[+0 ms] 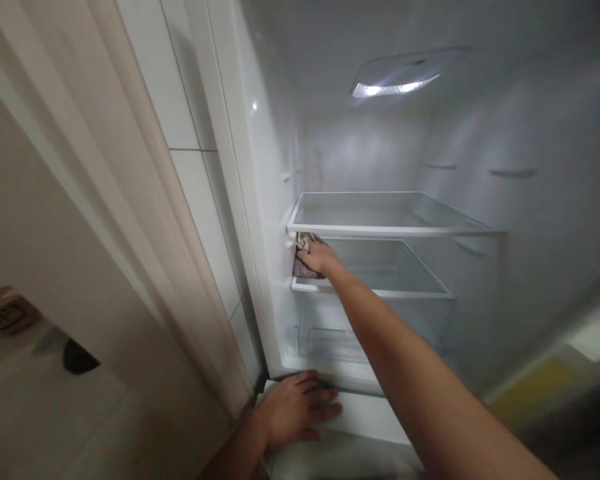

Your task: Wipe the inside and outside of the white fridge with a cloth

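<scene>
Near the middle of the frame, the right hand has its fingers curled onto a patterned cloth at the left end of the lower glass shelf; at bottom centre, the empty left hand spreads its fingers

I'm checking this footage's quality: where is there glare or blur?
Head view: glare at the fridge lamp; the left hand's fingers blurred; right hand and patterned cloth somewhat clearer; lower right edge smeared, its corner dark.
</scene>
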Demonstrator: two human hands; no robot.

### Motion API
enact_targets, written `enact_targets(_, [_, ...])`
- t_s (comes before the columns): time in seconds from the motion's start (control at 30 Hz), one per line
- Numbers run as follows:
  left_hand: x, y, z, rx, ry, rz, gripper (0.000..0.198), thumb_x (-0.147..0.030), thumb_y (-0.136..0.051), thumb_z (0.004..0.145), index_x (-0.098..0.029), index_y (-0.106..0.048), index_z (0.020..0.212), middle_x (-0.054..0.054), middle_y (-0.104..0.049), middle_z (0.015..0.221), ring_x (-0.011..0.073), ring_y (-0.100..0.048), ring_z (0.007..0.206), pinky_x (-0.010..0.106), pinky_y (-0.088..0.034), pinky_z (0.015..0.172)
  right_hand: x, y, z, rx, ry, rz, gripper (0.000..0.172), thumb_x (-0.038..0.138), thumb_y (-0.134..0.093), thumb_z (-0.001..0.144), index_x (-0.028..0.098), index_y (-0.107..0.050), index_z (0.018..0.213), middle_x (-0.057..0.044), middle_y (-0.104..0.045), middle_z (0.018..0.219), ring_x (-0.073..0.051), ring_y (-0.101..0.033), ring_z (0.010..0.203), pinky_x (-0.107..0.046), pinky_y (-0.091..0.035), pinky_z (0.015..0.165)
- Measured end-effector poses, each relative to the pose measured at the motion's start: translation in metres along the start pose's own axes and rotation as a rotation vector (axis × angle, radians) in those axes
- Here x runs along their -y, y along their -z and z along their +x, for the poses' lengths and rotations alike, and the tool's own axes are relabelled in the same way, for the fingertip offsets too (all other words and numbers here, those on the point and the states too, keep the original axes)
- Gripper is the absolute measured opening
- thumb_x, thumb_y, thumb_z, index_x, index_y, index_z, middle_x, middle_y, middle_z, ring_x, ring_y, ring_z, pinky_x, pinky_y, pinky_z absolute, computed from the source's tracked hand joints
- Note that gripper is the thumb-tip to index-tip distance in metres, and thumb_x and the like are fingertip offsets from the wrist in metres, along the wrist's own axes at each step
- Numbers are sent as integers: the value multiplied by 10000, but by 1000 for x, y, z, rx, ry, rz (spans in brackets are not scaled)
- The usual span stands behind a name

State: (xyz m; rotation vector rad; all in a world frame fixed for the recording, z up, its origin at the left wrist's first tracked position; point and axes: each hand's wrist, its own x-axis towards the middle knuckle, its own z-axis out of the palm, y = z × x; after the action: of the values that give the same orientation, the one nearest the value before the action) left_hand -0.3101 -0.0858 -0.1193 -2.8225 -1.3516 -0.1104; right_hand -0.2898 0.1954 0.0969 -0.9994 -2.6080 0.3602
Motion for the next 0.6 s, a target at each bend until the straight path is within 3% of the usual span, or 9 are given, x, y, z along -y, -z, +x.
enact_targets(0.2, [-6, -1, 0, -7, 38, 65, 890, -511, -739, 974, -347, -271, 1713, 30, -510, 1678, 248, -523, 1456, 469, -259, 1324, -32, 19, -61, 14, -39, 46, 717, 694, -474, 1011, 248, -570, 1563, -105, -630, 1470, -321, -619, 1324, -398, -497, 1113])
enact_targets(0.43, [-11, 0, -1, -43, 65, 85, 922, -385, -784, 944, -389, -265, 1706, -10, -468, 1710, 240, -527, 1466, 475, -262, 1329, -130, 64, -107, -84, -263, 17, 602, 607, -451, 1041, 245, -628, 1489, -110, -668, 1412, -299, -650, 1293, -376, -511, 1075])
enact_targets(0.6, [-9, -1, 3, 1, 86, 20, 972, -371, -819, 912, -422, -255, 1702, -21, -451, 1719, 251, -524, 1479, 491, -289, 1321, -189, 91, -110, -143, -439, -49, 594, 526, -418, 1065, 145, -627, 1470, -192, -659, 1403, -308, -654, 1296, -378, -497, 1089])
